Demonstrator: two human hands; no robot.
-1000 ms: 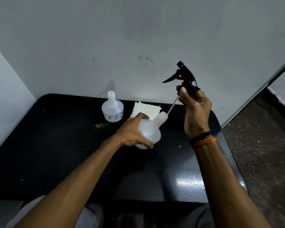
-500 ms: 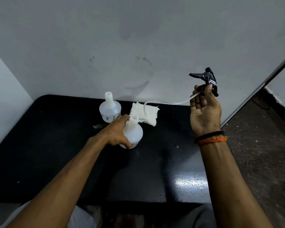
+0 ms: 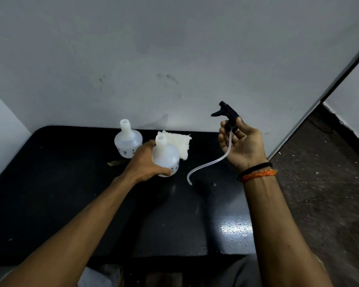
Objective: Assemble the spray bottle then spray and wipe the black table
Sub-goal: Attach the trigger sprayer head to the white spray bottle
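My left hand (image 3: 144,162) grips a white plastic bottle (image 3: 167,154) standing upright on the black table (image 3: 56,193), its neck open at the top. My right hand (image 3: 240,145) is raised to the right of it and holds the black spray trigger head (image 3: 226,112) between fingers and thumb. The clear dip tube (image 3: 207,162) hangs free from the head, curving down and left, its end just above the table and apart from the bottle. A white folded cloth (image 3: 181,142) lies behind the held bottle.
A second white bottle (image 3: 128,140) with no cap stands at the back left of the held one. A small brownish scrap (image 3: 116,163) lies on the table. A grey wall rises behind; bare floor (image 3: 319,183) lies to the right.
The tube has come out of the bottle. The bottle went from tilted to upright on the table. The tube swung from pointing left to hanging down below my right hand.
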